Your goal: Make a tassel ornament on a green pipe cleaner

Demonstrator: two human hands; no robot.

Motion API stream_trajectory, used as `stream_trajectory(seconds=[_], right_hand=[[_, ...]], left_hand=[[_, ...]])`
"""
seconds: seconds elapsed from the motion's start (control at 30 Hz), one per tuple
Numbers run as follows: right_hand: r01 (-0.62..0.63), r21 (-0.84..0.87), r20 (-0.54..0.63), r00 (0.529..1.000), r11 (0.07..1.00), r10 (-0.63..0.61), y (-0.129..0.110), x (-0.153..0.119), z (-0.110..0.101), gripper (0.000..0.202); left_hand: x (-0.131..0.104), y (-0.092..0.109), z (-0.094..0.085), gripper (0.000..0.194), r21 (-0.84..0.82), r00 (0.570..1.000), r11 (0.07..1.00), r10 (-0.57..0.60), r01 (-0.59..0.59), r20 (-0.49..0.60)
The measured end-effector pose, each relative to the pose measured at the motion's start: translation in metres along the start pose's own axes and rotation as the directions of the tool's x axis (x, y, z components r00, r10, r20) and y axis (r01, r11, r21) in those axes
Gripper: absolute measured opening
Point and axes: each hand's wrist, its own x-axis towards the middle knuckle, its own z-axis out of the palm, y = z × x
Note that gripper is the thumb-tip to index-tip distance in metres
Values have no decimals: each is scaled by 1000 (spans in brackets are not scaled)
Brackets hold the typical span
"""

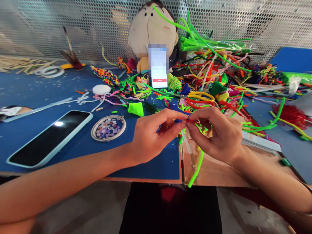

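Over the front of the table, my left hand (152, 136) and my right hand (216, 133) meet fingertip to fingertip, both closed in a pinch. A bit of thin red strand (192, 122) shows at the right thumb and index finger. What the left fingertips pinch is too small and covered to make out. Beneath the hands hangs a bright green pipe cleaner (198, 167), its end bending towards the table's front edge. Left of my left hand lies a round lid of beads (108, 129), and beyond it a lump of green fuzzy material (136, 109).
A dark-screened phone (52, 138) lies at left. Another phone (159, 68) stands lit against a plush doll (151, 29). Pipe cleaners (207, 81) heap up at the back right, near red threads (292, 117). Behind rises a perforated metal panel (97, 29).
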Motion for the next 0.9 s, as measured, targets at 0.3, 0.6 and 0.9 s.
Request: stream_trajectory(seconds=[0.3,0.6,0.9], right_hand=[[-174,122,91,982,977,164,-5,2,-1,6],[-206,145,82,977,968,196,-5,0,0,6],[-179,130,68,983,975,171,-5,0,0,9]], left_hand=[[0,-1,0,9,64,998,997,50,-48,-35],[-1,-1,0,8,85,997,994,76,-73,-35],[-1,-1,0,9,83,996,993,85,-84,-17]])
